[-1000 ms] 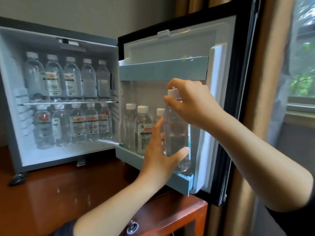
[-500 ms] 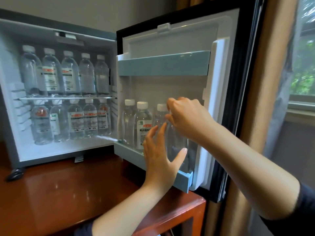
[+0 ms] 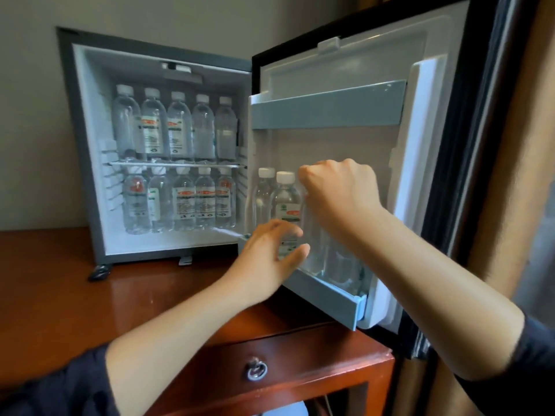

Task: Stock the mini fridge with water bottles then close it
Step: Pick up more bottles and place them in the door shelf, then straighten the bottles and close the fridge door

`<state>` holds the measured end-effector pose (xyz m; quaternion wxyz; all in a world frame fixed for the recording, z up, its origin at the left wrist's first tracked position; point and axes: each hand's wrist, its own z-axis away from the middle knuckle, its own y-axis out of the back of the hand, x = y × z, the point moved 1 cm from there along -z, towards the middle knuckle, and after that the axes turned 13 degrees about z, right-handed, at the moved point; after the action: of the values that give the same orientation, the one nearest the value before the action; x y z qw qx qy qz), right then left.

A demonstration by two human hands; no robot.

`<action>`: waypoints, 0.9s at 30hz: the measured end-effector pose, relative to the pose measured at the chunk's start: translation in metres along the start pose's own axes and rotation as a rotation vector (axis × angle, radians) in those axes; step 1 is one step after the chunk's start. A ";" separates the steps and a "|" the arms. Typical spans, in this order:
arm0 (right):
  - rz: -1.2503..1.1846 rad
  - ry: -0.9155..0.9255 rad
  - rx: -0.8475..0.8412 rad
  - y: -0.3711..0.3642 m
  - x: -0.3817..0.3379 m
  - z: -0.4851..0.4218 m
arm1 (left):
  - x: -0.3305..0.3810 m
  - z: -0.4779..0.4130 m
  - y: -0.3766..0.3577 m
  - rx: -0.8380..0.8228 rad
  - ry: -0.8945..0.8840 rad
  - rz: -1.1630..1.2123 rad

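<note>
Water bottle stands upright in the lower door rack of the mini fridge. On my head feed, my right hand is curled down over its top, fingers wrapped round the cap and neck so the cap is hidden. My left hand is loosely spread beside it, with the thumb against the lower body of that bottle. Its fingers are relaxed in front of a labelled bottle just to the left. A white-capped bottle stands at the rack's far left end, and a clear bottle shows to the right, partly behind my forearm. The door is swung wide open to the right, with an upper rack across it. Inside the cabinet, an upper row of five bottles lines the wire shelf, and a lower row of five stands on the floor beneath. The fridge sits on a reddish wooden counter with a drawer ring pull at its front. A tan curtain hangs past the door.
</note>
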<state>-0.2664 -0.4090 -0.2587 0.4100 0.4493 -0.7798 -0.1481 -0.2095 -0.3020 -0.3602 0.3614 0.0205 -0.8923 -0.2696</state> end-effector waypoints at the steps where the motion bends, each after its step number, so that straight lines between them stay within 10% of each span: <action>1: -0.015 0.024 -0.002 0.001 -0.008 -0.003 | 0.000 0.002 0.010 -0.040 0.043 -0.014; 11: -0.238 0.232 -0.027 0.007 -0.095 -0.047 | 0.003 0.023 0.127 -0.417 0.480 -0.438; 27: -0.406 0.443 -0.372 -0.013 -0.195 -0.238 | -0.102 -0.063 0.305 -0.349 0.633 -0.519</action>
<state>-0.0241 -0.2233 -0.2172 0.6064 0.5340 -0.5263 -0.2650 -0.0448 -0.0472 -0.2366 0.5353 0.2642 -0.6441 -0.4783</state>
